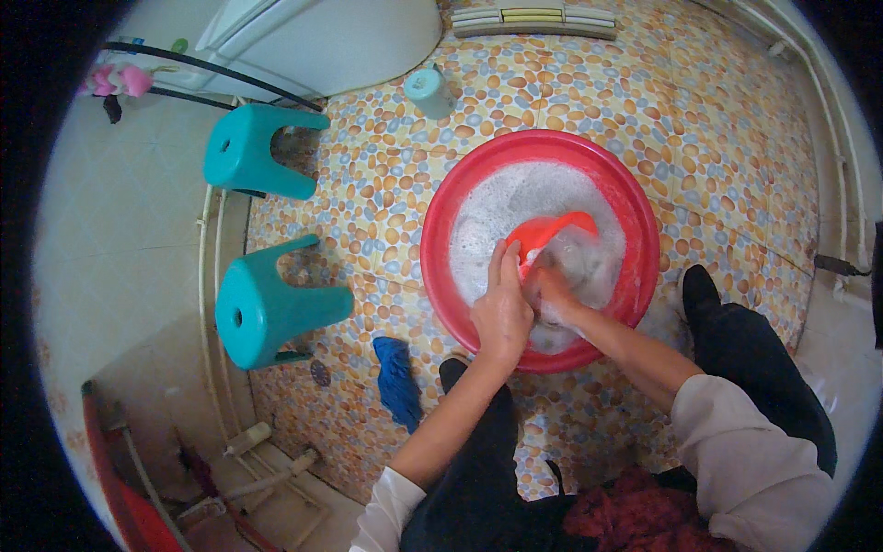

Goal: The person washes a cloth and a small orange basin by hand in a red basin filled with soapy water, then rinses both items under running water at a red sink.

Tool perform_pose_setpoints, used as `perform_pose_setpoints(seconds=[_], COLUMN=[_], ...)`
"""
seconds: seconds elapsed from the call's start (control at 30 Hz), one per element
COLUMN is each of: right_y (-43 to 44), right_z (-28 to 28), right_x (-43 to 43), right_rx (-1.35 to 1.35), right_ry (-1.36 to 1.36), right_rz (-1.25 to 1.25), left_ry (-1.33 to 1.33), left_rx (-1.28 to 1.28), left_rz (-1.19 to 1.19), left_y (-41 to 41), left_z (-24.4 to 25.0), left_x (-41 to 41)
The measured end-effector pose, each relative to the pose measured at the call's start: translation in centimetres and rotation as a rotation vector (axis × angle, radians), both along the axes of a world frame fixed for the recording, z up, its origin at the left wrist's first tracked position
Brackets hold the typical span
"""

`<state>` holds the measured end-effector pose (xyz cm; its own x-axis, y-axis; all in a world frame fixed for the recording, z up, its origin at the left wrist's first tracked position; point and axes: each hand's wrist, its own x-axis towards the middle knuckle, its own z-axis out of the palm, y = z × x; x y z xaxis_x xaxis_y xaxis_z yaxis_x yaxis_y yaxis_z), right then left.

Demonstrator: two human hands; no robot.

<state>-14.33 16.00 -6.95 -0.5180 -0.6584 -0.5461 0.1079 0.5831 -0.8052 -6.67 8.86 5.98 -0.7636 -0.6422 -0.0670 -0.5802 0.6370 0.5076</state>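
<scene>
A red plastic basin [539, 362] stands on the floor before me, with white suds [507, 190] in it. My left hand [502, 303] grips a bright orange-red item [534, 233] at the suds' surface. The item has a curved edge that rises toward the upper right; foam hides part of it, and its kind is unclear. Close beside it, my right hand [552, 291] is bent down into the wet foam. Blur and suds hide its fingertips, so I cannot tell whether they hold anything.
A crumpled blue cloth [398, 383] lies on the pebble-patterned floor, left of the basin. Two teal plastic stools [241, 314] stand near the left wall. Beyond the basin is a pale blue-green cup-shaped container [429, 93]. White pipes [838, 165] run along the right wall.
</scene>
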Motion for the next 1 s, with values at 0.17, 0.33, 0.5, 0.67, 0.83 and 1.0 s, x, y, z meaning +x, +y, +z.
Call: perform_pose_setpoints(seconds=[0.17,0.33,0.5,0.67,0.83,1.0], right_y=[-1.4,-1.2,-0.4,0.7,0.1,-0.6], right_z=[2.3,3.9,1.6,-0.3,0.2,1.6], right_x=[-0.1,-4.6,-4.7,-1.3,-0.3,-0.1], right_rx=[-0.611,-0.373,0.032,0.343,0.060,-0.562], right_ry=[-0.002,0.868,1.050,0.708,0.188,0.000], right_rz=[-0.284,-0.041,0.182,0.422,0.236,-0.286], left_ry=[-0.039,-0.054,0.032,-0.015,-0.047,-0.071], left_rx=[-0.032,0.031,0.071,0.001,-0.005,-0.027], left_rz=[0.007,0.056,0.073,0.031,0.006,-0.002], left_y=[-0.4,-0.2,-0.4,0.2,0.4,0.0], left_z=[0.4,0.9,1.2,0.3,0.8,0.7], left_x=[-0.2,-0.9,-1.1,-0.5,-0.7,-1.2])
